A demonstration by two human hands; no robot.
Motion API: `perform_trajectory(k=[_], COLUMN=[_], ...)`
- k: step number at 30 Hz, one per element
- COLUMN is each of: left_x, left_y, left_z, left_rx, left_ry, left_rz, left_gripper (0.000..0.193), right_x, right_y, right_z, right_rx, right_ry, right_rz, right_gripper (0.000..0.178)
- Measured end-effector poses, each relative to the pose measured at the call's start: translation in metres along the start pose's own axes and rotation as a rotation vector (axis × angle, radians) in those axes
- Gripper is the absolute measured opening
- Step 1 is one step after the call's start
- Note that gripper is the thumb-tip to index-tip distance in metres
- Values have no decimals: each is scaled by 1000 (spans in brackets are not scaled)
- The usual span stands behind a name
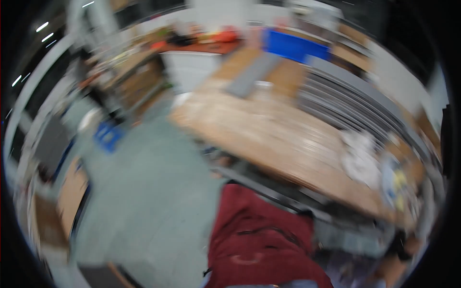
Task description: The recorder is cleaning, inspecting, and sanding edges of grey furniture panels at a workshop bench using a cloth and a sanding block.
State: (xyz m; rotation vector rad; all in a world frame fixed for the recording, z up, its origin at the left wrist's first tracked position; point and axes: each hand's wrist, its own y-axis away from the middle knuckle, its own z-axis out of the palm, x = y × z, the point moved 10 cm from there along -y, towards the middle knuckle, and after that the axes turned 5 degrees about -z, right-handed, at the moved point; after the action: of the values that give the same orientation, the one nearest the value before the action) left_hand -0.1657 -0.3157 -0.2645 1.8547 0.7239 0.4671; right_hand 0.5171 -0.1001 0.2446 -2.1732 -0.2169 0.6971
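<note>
Neither of my hands can be made out, and the whole picture is smeared by motion. A dark red apron point(261, 240) covers my front at the lower middle. Just ahead and to the right stands a wooden-topped workbench point(269, 129). On it lie a flat grey strip point(254, 74), a stack of long grey panels point(355, 93) and a crumpled white bag or sheet point(360, 158). Blurred brown and black shapes at the lower right are too unclear to name.
A blue bin point(297, 45) stands at the bench's far end, near a white cabinet point(192, 69). Across the green floor point(149, 192), a blue stool point(108, 137) stands near another person point(91, 77). Brown boards point(72, 197) lean at the left.
</note>
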Motion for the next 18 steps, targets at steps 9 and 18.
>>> perform_trajectory(k=[9, 18], left_x=[346, 333], left_y=[-59, -77], left_z=[43, 79], left_rx=[-90, -143], left_ry=[-948, -1038], left_rz=[668, 747], left_gripper=[63, 62], right_x=[-23, -24], right_y=[91, 184], right_z=[-77, -146], right_rx=[66, 271], right_ry=[6, 101], right_rz=[301, 684], right_gripper=[20, 26])
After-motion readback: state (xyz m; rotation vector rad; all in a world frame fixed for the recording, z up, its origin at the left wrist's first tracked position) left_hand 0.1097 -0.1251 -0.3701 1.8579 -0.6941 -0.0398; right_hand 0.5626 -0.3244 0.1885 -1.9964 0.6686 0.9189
